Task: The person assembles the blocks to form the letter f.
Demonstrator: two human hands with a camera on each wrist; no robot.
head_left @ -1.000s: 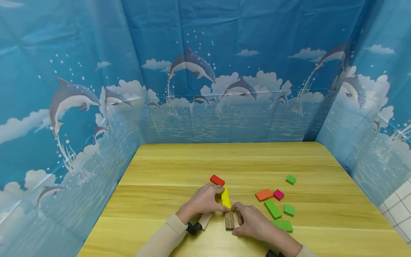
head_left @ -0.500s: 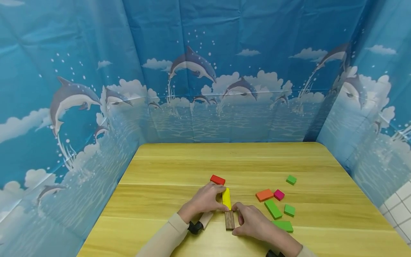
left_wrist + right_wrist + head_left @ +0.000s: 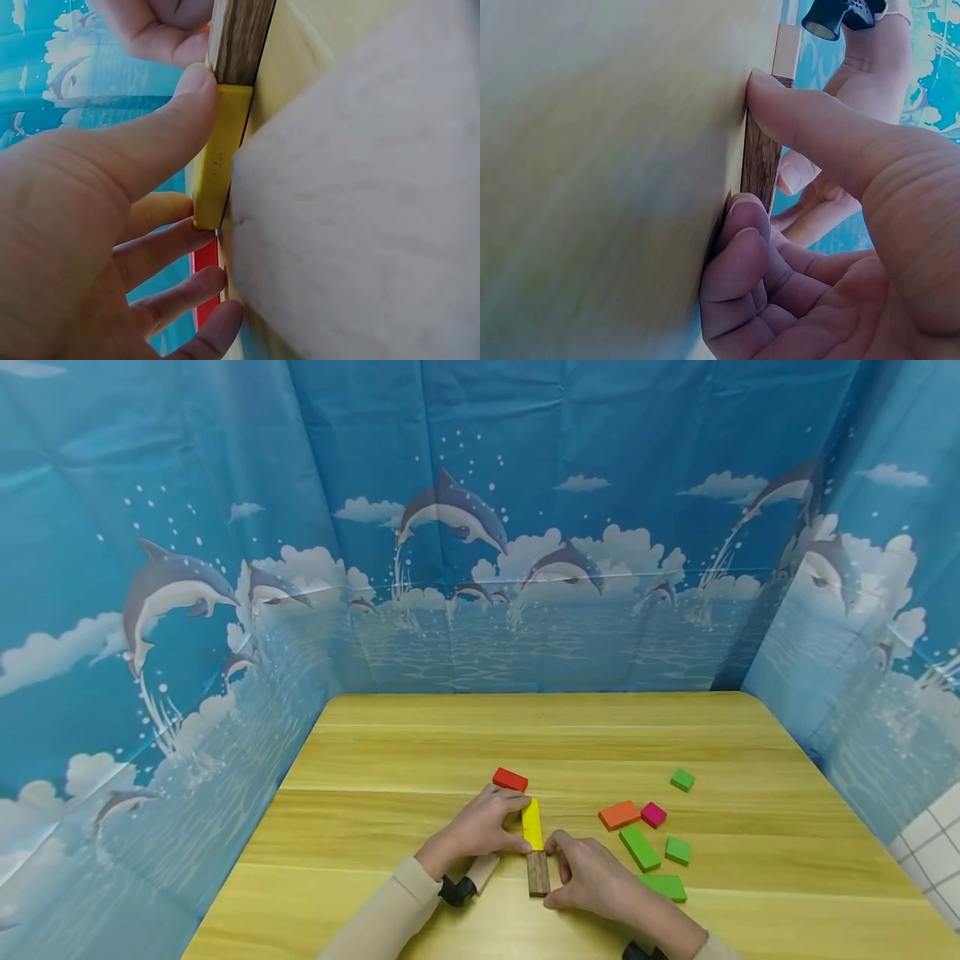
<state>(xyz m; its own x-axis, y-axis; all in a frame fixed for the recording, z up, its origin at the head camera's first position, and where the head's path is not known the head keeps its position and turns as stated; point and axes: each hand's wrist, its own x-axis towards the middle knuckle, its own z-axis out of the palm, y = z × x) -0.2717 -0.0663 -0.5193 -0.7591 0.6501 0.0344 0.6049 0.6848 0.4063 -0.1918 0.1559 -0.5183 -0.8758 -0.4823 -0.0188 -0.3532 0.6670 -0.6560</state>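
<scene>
On the wooden table [image 3: 420, 727], the left hand [image 3: 482, 825] is pinching the yellow block [image 3: 532, 827], now lying straighter against the brown block [image 3: 538, 873] the right hand [image 3: 588, 875] is pinching, making a neater row.

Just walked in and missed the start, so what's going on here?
A person's left hand holds a yellow block end to end with a brown block; the right hand is beside the brown one. A red block lies beyond; an orange block, a magenta block and four green blocks sit to the right.
</scene>
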